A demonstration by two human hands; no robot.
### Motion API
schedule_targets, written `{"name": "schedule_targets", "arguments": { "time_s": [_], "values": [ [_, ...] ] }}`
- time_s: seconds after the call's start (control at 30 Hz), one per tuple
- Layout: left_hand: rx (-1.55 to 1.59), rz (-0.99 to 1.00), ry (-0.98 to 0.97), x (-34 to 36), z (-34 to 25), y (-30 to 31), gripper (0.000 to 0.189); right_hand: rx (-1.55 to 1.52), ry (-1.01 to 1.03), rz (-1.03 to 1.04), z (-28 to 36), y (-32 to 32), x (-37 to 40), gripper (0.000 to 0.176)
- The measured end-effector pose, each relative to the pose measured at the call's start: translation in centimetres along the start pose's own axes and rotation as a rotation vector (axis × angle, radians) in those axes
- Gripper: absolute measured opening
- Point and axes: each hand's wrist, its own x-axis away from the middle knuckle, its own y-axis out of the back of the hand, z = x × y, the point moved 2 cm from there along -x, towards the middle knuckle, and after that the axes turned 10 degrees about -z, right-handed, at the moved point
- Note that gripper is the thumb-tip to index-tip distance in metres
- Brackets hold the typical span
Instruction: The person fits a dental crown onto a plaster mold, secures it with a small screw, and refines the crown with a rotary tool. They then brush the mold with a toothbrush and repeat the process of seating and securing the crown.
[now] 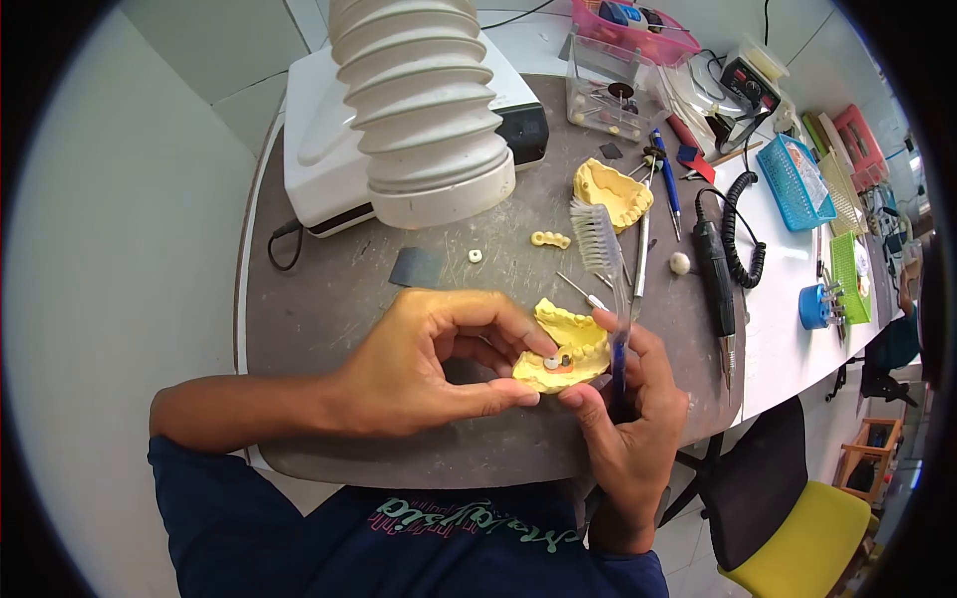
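Observation:
A yellow dental model [574,349] is held above the front part of the grey work mat, with a white tooth piece and a dark post on its near side. My left hand [439,364] has its index fingertip by the white tooth piece [551,364] and its thumb at the model's left edge. My right hand [633,409] grips the model's right side with thumb and fingers. The same hand also holds a clear-handled brush [598,239] with white bristles, its blue end in the palm and its bristles pointing up and away.
A white ribbed suction hose [424,110] hangs over the white machine [329,149]. Beyond the model lie another yellow model [611,194], a tooth bridge [550,239], a small white crown [476,256] and dark sandpaper [417,266]. A black handpiece [714,279] lies to the right.

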Motion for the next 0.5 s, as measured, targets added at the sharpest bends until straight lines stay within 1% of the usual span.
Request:
{"name": "schedule_targets", "arguments": {
  "time_s": [0.07,0.13,0.2,0.3,0.37,0.4,0.43,0.47,0.5],
  "values": [
    [-0.004,0.017,-0.086,0.0,0.2,0.1,0.034,0.008,0.009,0.003,0.0,0.1,0.0,0.067],
    [-0.004,0.011,-0.095,-0.1,0.2,0.0,0.033,0.008,0.026,0.010,0.0,-0.1,0.0,0.068],
    [-0.008,0.002,-0.107,-0.1,0.0,0.1,0.032,-0.044,-0.002,-0.011,0.0,-0.2,0.0,0.068],
    [-0.044,0.015,-0.153,-0.3,-0.1,0.2,0.032,-0.026,-0.034,0.012,0.1,0.0,-0.1,0.068],
    [-0.112,0.067,-0.283,-0.5,-0.1,0.3,0.035,-0.018,-0.010,0.006,-0.1,0.0,-0.1,0.069],
    [-0.111,0.067,-0.284,-0.4,-0.1,0.1,0.035,-0.010,0.015,-0.001,-0.1,-0.1,-0.1,0.070],
    [-0.050,0.026,-0.217,-0.1,0.0,-0.3,0.035,-0.008,0.016,-0.002,0.0,0.0,-0.1,0.070],
    [0.011,-0.015,-0.149,0.1,0.2,-0.5,0.036,-0.006,0.003,0.000,0.2,0.1,-0.2,0.065],
    [0.011,-0.014,-0.153,0.3,0.4,-0.7,0.036,-0.005,-0.008,0.003,0.3,0.2,-0.2,0.060]
  ]
}}
